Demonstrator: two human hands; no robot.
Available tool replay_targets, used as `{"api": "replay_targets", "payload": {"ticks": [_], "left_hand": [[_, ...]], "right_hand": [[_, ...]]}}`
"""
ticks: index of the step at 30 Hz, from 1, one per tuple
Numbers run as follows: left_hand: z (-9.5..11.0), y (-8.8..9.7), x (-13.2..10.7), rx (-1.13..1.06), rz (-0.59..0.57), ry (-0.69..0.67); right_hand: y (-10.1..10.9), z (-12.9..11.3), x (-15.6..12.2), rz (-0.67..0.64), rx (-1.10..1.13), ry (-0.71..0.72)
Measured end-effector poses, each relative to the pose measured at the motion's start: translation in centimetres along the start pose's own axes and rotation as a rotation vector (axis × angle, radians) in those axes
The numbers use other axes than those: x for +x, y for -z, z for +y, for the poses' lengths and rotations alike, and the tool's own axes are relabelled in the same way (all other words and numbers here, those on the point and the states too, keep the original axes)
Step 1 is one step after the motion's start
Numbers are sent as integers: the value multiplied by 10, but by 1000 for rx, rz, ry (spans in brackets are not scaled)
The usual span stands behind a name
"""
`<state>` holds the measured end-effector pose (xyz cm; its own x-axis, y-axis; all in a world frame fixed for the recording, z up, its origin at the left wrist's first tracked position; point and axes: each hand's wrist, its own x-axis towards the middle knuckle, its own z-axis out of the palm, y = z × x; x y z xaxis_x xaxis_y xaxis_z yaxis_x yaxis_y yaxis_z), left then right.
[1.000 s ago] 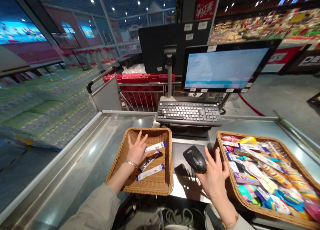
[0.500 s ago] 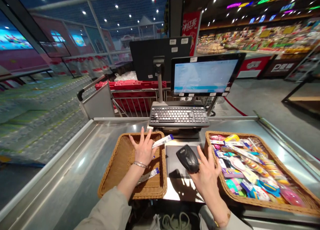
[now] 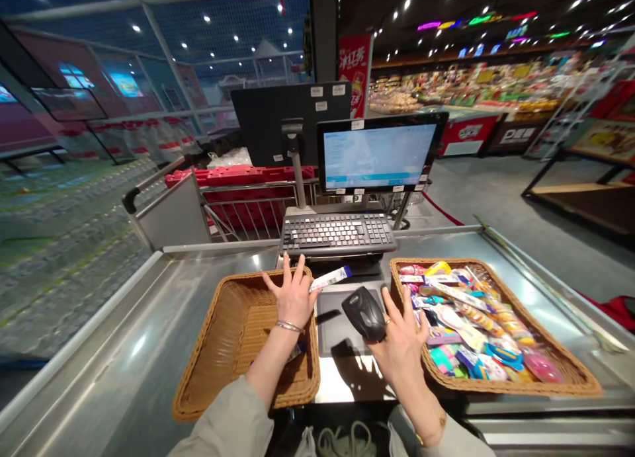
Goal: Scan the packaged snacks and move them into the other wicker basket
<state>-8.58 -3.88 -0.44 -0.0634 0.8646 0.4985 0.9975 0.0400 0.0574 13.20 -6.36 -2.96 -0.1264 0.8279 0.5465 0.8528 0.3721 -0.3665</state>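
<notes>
My left hand (image 3: 295, 301) is over the right rim of the left wicker basket (image 3: 198, 358). Its thumb side pinches a slim white package with a blue end (image 3: 330, 279), and the other fingers are spread. The package points right, above the counter. In my right hand (image 3: 401, 341) is a black handheld barcode scanner (image 3: 364, 313), its head angled up and left toward the package. Some fingers of that hand stretch out beside the right basket. My left forearm hides part of the left basket, where a dark item (image 3: 297, 351) partly shows.
The right wicker basket (image 3: 585, 385) is full of small colourful packaged goods. A keyboard (image 3: 340, 233) and a lit monitor (image 3: 376, 154) stand behind the counter (image 3: 149, 311), beside a second screen (image 3: 262, 126) seen from behind. A cart with red contents (image 3: 243, 206) stands beyond.
The view has turned slightly right. My left hand has shifted a little right with the package, relative to the left basket. The scanner stays in my right hand, nearly still.
</notes>
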Motion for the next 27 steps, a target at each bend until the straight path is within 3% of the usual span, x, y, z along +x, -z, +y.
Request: {"api": "replay_targets", "payload": {"ticks": [9,27], "left_hand": [[13,-2,5,-80,21,16],[16,-3,6,-83,42,8]], "right_hand": [[1,0,2,-22,-4,-4],[3,-3,4,-37,34,-5]]}}
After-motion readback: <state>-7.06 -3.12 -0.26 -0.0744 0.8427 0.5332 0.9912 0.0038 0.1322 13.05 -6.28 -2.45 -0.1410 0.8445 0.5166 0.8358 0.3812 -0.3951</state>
